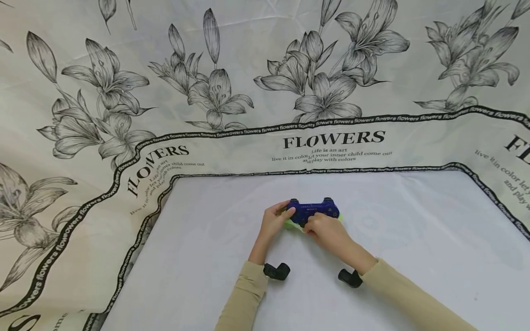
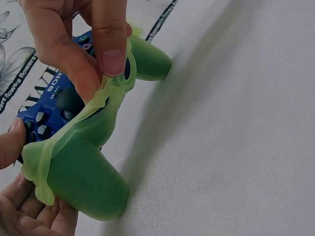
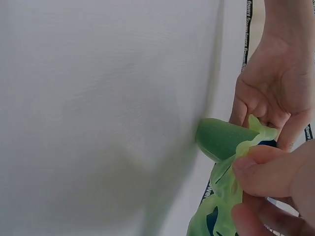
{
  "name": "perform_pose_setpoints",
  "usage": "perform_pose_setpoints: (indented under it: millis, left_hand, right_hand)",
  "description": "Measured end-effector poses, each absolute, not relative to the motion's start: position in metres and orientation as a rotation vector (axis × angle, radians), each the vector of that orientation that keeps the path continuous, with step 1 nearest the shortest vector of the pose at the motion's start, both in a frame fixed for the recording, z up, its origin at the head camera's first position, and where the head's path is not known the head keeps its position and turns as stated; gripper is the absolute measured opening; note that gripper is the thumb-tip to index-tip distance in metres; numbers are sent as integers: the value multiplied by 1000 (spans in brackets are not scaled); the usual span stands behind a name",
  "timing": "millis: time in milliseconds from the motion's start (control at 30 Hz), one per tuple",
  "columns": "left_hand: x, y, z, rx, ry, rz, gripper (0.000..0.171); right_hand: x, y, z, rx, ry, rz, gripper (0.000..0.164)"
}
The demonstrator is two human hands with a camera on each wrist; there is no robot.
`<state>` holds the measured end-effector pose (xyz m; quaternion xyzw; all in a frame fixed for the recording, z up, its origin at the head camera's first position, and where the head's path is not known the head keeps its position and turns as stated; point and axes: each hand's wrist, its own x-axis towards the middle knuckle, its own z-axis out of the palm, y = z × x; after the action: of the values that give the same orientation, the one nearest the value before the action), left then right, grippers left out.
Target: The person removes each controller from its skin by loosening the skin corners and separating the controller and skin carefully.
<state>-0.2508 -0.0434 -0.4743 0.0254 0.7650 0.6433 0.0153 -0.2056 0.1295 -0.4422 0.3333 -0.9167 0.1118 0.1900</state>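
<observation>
A blue Sony game controller [image 1: 306,208] is partly inside a soft, translucent green silicone cover [image 2: 88,177]. The cover wraps both grips, and its stretched edge runs across the controller's face, below the thumbstick. My left hand [image 1: 274,221] holds the controller's left end, thumb on the face by the direction buttons and fingers beneath. My right hand [image 1: 329,231] pinches the rim of the cover near the middle between thumb and fingertip, as the left wrist view shows. In the right wrist view one covered grip of the silicone cover [image 3: 224,139] sticks out; most of the controller is hidden there.
Under the hands lies a white cloth surface [image 1: 198,257]. A flower-printed curtain [image 1: 232,151] with black lettered borders stands behind it and along the sides. Small black devices sit at the left wrist [image 1: 277,271] and the right wrist [image 1: 350,278].
</observation>
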Motion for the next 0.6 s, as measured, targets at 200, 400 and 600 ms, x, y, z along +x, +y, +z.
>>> perform_pose_setpoints:
  millis: [200, 400, 600]
  left_hand:
    - [-250, -42, -472, 61, 2386, 1996, 42]
    - [-249, -42, -471, 37, 2387, 2002, 41]
    - [-249, -43, -473, 45, 2386, 1998, 41]
  right_hand:
    - [-204, 131, -444, 1021, -2513, 193, 15]
    - [-201, 132, -443, 1055, -2499, 108, 17]
    - [-198, 139, -444, 1080, -2522, 221, 21]
